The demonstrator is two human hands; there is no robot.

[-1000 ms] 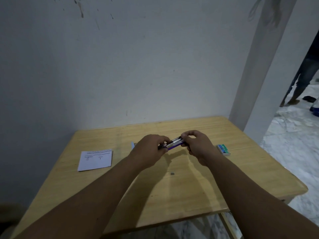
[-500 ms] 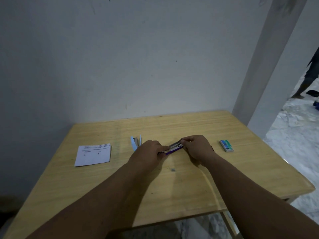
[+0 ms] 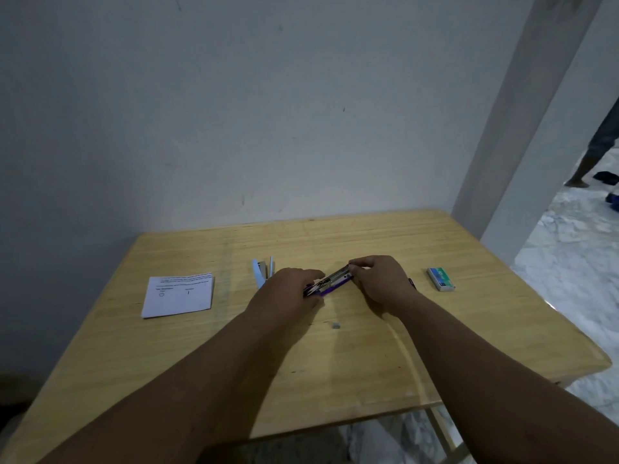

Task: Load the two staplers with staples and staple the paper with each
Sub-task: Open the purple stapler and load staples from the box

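Observation:
A small purple stapler (image 3: 330, 283) with a metal top lies low over the wooden table (image 3: 368, 363), held between both hands. My left hand (image 3: 284, 293) grips its near-left end. My right hand (image 3: 382, 279) pinches its far-right end with fingers curled. A light blue stapler (image 3: 263, 271) lies hinged wide apart on the table just behind my left hand. A folded sheet of printed paper (image 3: 179, 294) rests flat at the left. The green staple box (image 3: 440, 278) sits to the right of my right hand.
A tiny grey bit (image 3: 336, 325) lies on the table below the hands. A white wall runs behind the table, with a pillar (image 3: 522, 128) at the right. Beyond it, a person's leg (image 3: 593, 152) stands on a marble floor.
Both hands have lowered the purple stapler from above the table to near its surface. The light blue stapler behind my left hand has come into view.

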